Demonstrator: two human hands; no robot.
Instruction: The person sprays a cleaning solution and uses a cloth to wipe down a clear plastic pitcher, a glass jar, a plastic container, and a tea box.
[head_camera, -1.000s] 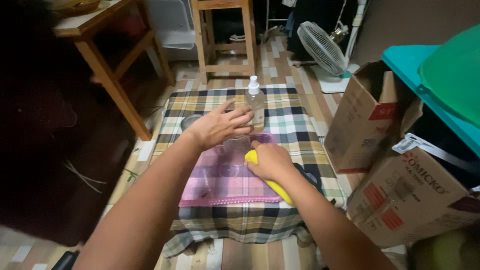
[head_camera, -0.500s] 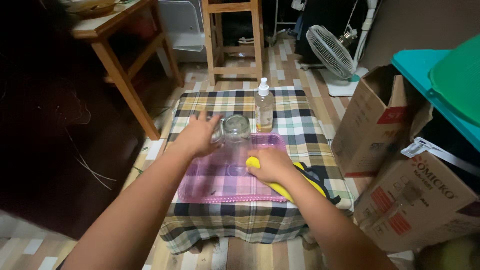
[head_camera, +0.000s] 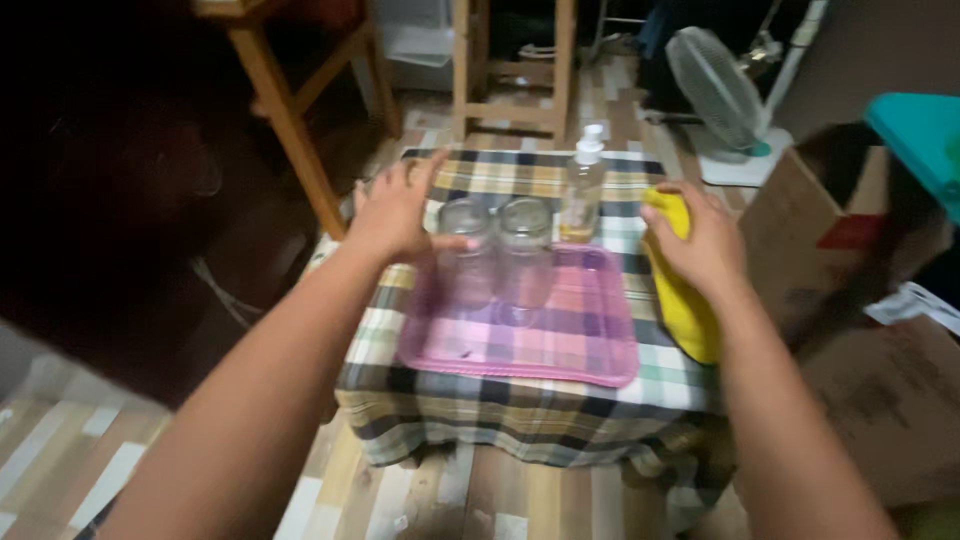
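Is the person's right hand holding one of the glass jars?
No, the right hand rests on the yellow cloth beside the pink tray, while the two glass jars stand nearer the left hand.

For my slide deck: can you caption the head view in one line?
Left hand beside two glass jars on a pink tray; right hand on a yellow cloth.

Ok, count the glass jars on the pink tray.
2. One clear jar stands at the tray's back left, by the left hand's thumb; the second jar stands right beside it, near the spray bottle. None looks hidden.
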